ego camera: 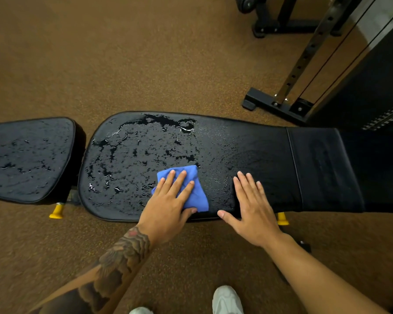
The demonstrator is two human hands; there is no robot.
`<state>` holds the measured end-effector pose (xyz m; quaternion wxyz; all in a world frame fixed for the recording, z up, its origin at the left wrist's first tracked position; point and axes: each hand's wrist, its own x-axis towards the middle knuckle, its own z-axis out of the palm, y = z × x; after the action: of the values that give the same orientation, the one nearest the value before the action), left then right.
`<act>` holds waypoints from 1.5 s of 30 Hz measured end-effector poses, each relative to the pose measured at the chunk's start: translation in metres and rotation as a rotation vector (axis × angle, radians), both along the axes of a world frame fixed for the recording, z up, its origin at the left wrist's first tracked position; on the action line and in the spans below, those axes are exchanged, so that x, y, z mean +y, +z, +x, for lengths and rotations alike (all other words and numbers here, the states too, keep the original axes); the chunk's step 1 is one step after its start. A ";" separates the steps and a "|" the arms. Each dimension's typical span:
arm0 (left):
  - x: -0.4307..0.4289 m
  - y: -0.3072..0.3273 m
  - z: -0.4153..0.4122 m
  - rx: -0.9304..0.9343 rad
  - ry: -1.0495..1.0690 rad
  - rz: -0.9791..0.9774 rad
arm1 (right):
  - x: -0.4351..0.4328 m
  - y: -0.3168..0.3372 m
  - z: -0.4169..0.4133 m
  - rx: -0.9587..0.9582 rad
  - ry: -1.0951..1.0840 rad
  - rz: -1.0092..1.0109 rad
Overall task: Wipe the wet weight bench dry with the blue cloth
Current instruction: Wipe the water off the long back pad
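Blue cloth (200,198) on wet weight bench (247,150)

Your cloth (199,198) was bright blue against the black back pad (247,150), whose left part was mottled with glinting wet patches, as was the black seat pad (27,159). The floor (123,53) was speckled orange-brown, the end caps (56,211) yellow, your left forearm (125,252) tattooed in dark scale patterns, and your shoe (227,300) perhaps pale grey.

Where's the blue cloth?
Head view: the blue cloth lies on the long bench pad, near edge, under the left hand, between the puddled water and the right hand.
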<state>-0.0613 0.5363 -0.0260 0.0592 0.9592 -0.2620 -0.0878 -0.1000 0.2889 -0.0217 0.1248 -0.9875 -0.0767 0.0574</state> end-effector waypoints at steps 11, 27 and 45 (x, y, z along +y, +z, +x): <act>-0.030 -0.001 0.014 -0.004 -0.110 0.029 | 0.001 -0.007 -0.001 -0.009 -0.003 -0.073; 0.035 0.003 0.028 -0.035 0.168 -0.150 | 0.004 -0.004 -0.002 -0.007 -0.055 -0.069; -0.019 -0.007 0.182 -0.036 0.270 -0.068 | 0.000 -0.010 -0.001 -0.059 -0.064 0.008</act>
<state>0.1202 0.5173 -0.0335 0.0981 0.9847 -0.1342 -0.0531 -0.1012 0.2890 -0.0317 0.1284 -0.9902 -0.0488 0.0237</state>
